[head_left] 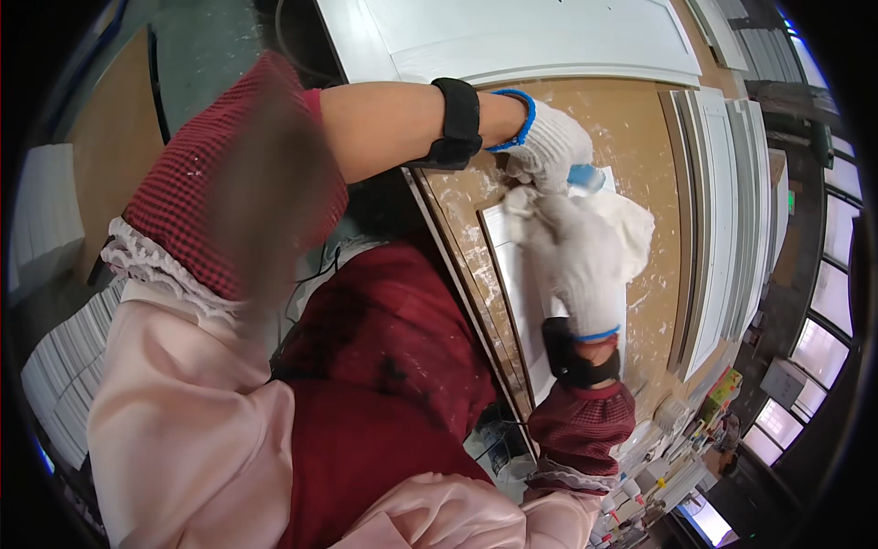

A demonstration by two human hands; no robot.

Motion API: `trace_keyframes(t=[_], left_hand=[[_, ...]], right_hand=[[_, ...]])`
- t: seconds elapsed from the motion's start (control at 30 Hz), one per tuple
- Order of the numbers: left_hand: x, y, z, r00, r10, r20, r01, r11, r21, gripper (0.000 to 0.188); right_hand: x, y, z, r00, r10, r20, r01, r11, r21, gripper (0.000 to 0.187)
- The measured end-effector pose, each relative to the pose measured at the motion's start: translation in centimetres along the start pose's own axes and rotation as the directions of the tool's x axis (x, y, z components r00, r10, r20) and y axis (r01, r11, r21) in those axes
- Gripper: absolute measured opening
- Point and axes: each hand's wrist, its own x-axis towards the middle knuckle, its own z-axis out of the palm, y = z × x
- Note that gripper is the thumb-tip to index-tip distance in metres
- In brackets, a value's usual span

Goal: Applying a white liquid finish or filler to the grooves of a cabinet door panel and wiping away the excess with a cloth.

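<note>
My left hand, in a white knit glove with a blue cuff, is closed at the far end of a narrow white panel. A small blue piece shows beside its fingers; its kind and whether the hand grips it cannot be made out. My right hand, gloved alike and a little blurred, is closed over a bunched white cloth on the panel. Its fingertips nearly meet the left hand, and the cloth spreads out on its right side. Both wrists wear black straps.
The panel lies on a brown, white-spotted tabletop. Beyond is a large white panel; more white panels stand along the right. Bottles and tools crowd the lower right. Stacked white boards are at the left.
</note>
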Motion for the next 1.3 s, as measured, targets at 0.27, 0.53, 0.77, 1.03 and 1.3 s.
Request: trace_keyframes(t=[0.27, 0.53, 0.77, 1.03, 1.3], left_hand=[[-1.2, 0.9, -0.6, 1.0, -0.008, 0.03, 0.011, 0.995, -0.099, 0.024], [-1.6, 1.2, -0.7, 0.999, -0.043, 0.004, 0.043, 0.997, -0.066, 0.025], [-1.5, 1.2, -0.9, 1.0, -0.014, 0.014, 0.014, 1.0, 0.016, 0.027], [-1.4, 1.3, -0.6, 0.999, -0.033, 0.031, 0.035, 0.997, -0.067, 0.023], [-1.7, 1.0, -0.6, 1.0, -0.022, -0.005, 0.022, 1.0, 0.013, 0.02]], right_hand=[[-3.8, 4.0, -0.7, 0.942, -0.104, -0.319, 0.152, 0.98, 0.131, 0.021], [-2.8, 0.0, 0.4, 0.954, -0.241, -0.179, 0.266, 0.955, 0.132, 0.033], [-1.2, -1.1, 1.8, 0.971, -0.204, -0.121, 0.2, 0.979, -0.044, 0.025], [-0.8, -1.7, 1.9, 0.975, -0.126, -0.185, 0.113, 0.991, -0.079, 0.025], [-0.9, -2.2, 2.0, 0.979, -0.121, -0.166, 0.103, 0.989, -0.11, 0.014]])
